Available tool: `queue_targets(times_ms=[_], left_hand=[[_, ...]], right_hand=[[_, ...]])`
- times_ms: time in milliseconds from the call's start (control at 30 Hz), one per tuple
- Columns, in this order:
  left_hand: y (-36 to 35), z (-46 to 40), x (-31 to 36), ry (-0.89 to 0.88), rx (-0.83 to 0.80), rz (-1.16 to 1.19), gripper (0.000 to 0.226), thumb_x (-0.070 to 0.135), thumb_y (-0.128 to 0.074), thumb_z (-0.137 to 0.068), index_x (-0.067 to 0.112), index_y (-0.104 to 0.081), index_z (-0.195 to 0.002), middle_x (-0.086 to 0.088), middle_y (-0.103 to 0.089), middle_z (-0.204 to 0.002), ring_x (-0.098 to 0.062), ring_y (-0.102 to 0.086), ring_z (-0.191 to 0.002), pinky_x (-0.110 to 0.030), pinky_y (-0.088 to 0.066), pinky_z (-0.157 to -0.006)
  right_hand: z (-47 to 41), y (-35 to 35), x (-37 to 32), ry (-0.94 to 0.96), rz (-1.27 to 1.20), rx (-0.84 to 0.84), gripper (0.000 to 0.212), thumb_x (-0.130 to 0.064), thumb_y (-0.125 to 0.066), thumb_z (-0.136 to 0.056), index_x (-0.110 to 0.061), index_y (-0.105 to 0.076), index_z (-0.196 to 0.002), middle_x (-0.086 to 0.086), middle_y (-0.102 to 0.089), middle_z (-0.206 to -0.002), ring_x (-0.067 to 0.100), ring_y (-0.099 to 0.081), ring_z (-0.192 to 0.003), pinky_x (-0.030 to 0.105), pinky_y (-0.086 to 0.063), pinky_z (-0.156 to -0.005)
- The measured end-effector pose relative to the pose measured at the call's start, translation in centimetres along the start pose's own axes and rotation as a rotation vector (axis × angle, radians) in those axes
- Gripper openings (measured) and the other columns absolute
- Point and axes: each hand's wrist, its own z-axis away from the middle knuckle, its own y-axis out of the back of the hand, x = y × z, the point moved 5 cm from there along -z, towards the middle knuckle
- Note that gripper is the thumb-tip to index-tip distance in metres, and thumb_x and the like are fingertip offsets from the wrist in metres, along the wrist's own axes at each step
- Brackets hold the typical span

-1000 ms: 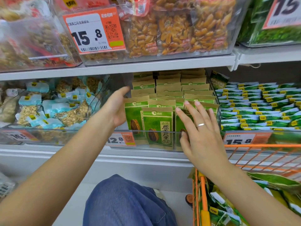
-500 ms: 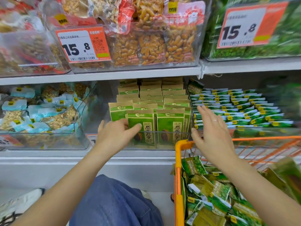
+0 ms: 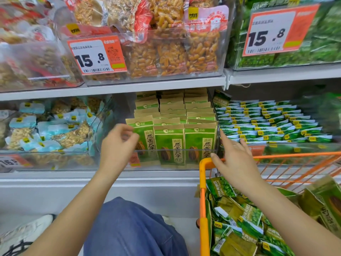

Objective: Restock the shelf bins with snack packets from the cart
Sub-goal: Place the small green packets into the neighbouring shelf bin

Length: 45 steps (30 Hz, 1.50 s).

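Packets [image 3: 169, 145] half-masked by bin [image 3: 177, 150] front; left hand [image 3: 118, 145] blurred, loosely curled, empty; right hand [image 3: 235, 159] spread, empty.

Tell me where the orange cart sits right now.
In the head view, the orange cart sits lower right, below the shelf bin of sunflower seed packets, under the right hand.

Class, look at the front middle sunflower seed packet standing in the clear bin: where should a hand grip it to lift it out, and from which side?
Pinch the kraft top band of the front middle sunflower seed packet, coming from above. It stands upright, its lower half behind the clear bin front wall and packets close on both sides, so probably only the top edge is free.
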Motion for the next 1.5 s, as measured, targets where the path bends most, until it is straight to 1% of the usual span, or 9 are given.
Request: queue_targets(times_ms=[100, 200, 467, 600, 700, 933, 1067, 1233, 1500], left_hand=[[0.3, -2.4, -2.4, 0.205, -0.146, -0.261, 0.056, 0.049, -0.056, -0.086, 0.011, -0.054, -0.127, -0.011, -0.061, -0.124, -0.028, -0.059, -0.106, -0.040, -0.047, -0.088], [-2.5, -3.0, -2.5, 0.224, -0.447, -0.407, 0.033, 0.049, -0.065, -0.084, 0.019, -0.069, -0.097, -0.008, -0.069, -0.101, -0.020, -0.060, -0.083, -0.032, -0.046, -0.073], [-3.1, -3.8, -2.7, 0.114, -0.470, -0.414, 0.028, 0.046, -0.065, -0.087, 0.023, -0.066, -0.103, -0.006, -0.068, -0.110, -0.025, -0.061, -0.095, -0.035, -0.048, -0.082], [0.0, -1.9, 0.2, -0.130, -0.094, -0.509, 0.054, 0.047, -0.058, -0.087, 0.016, -0.049, -0.131, -0.015, -0.063, -0.123, -0.040, -0.058, -0.109, -0.051, -0.049, -0.087], [0.2, 2.9, 6.0, -0.470, 0.067, -0.300, 0.038, 0.030, -0.053, -0.090, 0.011, -0.058, -0.123, -0.012, -0.063, -0.116, -0.037, -0.053, -0.111, -0.051, -0.041, -0.096], [-12.5, 12.8, 11.5, -0.829, -0.748, -0.186, 0.037, 0.044, -0.040, -0.091, 0.029, -0.067, -0.112, 0.015, -0.067, -0.108, -0.008, -0.059, -0.104, -0.035, -0.051, -0.087], [-16.1, 14.2, 10.8, -0.800, -0.817, -0.235, 0.028, 0.039, -0.046, -0.097, 0.035, -0.064, -0.118, 0.019, -0.066, -0.115, -0.004, -0.060, -0.107, -0.027, -0.048, -0.087], [-16.1, 14.3, 10.6, -0.746, -0.751, -0.247, 0.025, 0.038, -0.050, -0.097, 0.037, -0.065, -0.116, 0.019, -0.068, -0.105, -0.002, -0.062, -0.096, -0.022, -0.046, -0.074], [-17.1, 13.3, 11.6, -0.266, -1.063, 0.217, 0.041, 0.073, -0.062, -0.072, 0.042, -0.064, -0.099, 0.023, -0.070, -0.095, 0.012, -0.061, -0.094, -0.011, -0.046, -0.079]], right_hand=[[0.1, -0.1, -0.1, -0.005, -0.010, 0.018, 0.071, -0.040, -0.044, -0.097, -0.012, -0.011, -0.153, 0.007, -0.058, -0.127, 0.019, -0.038, -0.134, 0.032, 0.001, -0.118], [0.1, -0.2, -0.2, -0.007, -0.014, 0.026, 0.070, -0.040, -0.044, -0.097, -0.013, -0.011, -0.153, 0.007, -0.057, -0.129, 0.020, -0.036, -0.135, 0.033, 0.001, -0.118], [-0.1, 0.6, -0.5, 0.049, -0.019, -0.091, 0.075, -0.041, -0.044, -0.098, -0.014, -0.003, -0.154, -0.005, -0.056, -0.091, 0.020, -0.045, -0.124, 0.034, -0.005, -0.119], [1.0, 4.4, 1.7, 0.085, -0.124, -0.108, 0.059, -0.034, -0.049, -0.097, -0.022, -0.026, -0.150, 0.002, -0.061, -0.123, 0.022, -0.050, -0.122, 0.037, -0.039, -0.101], [3.2, 7.4, 4.0, 0.110, -0.156, -0.006, 0.030, -0.029, -0.050, -0.097, -0.025, -0.058, -0.126, -0.007, -0.067, -0.108, 0.013, -0.063, -0.099, 0.037, -0.051, -0.082], [9.5, 1.5, 6.1, 0.216, 0.173, -0.755, 0.043, -0.036, -0.065, -0.087, -0.035, -0.053, -0.128, -0.014, -0.064, -0.118, 0.010, -0.061, -0.100, 0.029, -0.050, -0.084], [13.5, -2.3, 4.2, 0.463, 0.293, -0.972, 0.080, -0.024, -0.067, -0.085, -0.040, -0.021, -0.148, 0.005, -0.037, -0.148, 0.029, -0.051, -0.120, 0.039, -0.049, -0.086], [12.7, -2.6, 2.3, 0.651, 0.350, -0.712, 0.045, -0.035, -0.047, -0.099, -0.035, -0.039, -0.143, 0.012, -0.056, -0.125, 0.034, -0.061, -0.100, 0.041, -0.050, -0.075], [8.2, 3.9, 6.7, 0.002, -0.597, -0.464, 0.017, -0.025, -0.059, -0.094, -0.012, -0.070, -0.091, 0.008, -0.069, -0.075, 0.011, -0.065, -0.064, 0.021, -0.049, -0.063]])
